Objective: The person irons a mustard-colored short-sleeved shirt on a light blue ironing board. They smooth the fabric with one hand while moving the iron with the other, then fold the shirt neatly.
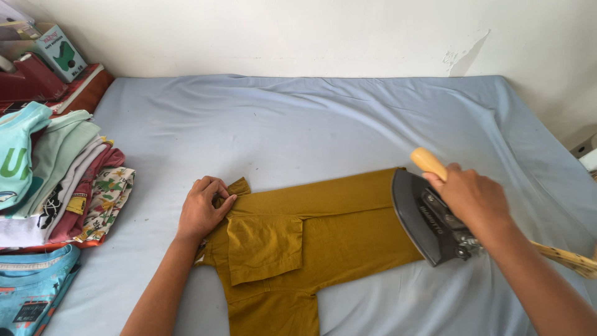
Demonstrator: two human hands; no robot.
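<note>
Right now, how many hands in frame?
2. The left hand presses the collar end of the mustard shirt. The right hand grips the wooden handle of the iron at the shirt's other end. No one else's hands show.

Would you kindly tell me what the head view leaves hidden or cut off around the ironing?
- Iron soleplate: pressed face-down on the mustard shirt.
- Iron handle: mostly covered by the right hand.
- Shirt collar: partly under the left hand.
- Shirt's lower part: cut by the bottom edge.
- Folded clothes pile: cut by the left edge.
</note>
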